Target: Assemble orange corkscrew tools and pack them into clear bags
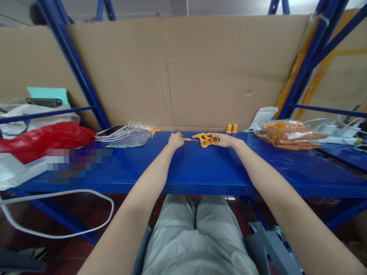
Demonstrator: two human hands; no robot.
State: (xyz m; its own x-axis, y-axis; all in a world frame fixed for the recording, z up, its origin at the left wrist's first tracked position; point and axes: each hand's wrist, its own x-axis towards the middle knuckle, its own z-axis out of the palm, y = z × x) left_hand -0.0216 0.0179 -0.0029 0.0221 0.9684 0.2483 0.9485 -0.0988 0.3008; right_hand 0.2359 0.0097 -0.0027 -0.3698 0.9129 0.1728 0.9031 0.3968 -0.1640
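My left hand (175,141) is closed around the handle end of a corkscrew (187,139), whose metal spiral points right across the blue tabletop. On the right, my right hand (225,140) bends its fingers over the edge of a small cluster of yellow-orange pieces. That cluster holds T-shaped handles (198,136) and hollow cone-shaped sleeves (204,143) with round openings facing me. Its fingertips close on one sleeve (215,139), partly hidden. Another corkscrew (155,131) lies to the left, near the cardboard wall. Two yellow sleeves (232,128) stand upright at the back, behind my right hand.
The blue table (212,164) ends at a tall cardboard panel (200,72). A clear plastic bag (133,138), a phone with a white cable (116,130) and a red bag (48,139) lie left. Bagged orange items (289,134) sit right. Blue posts (312,57) frame both sides.
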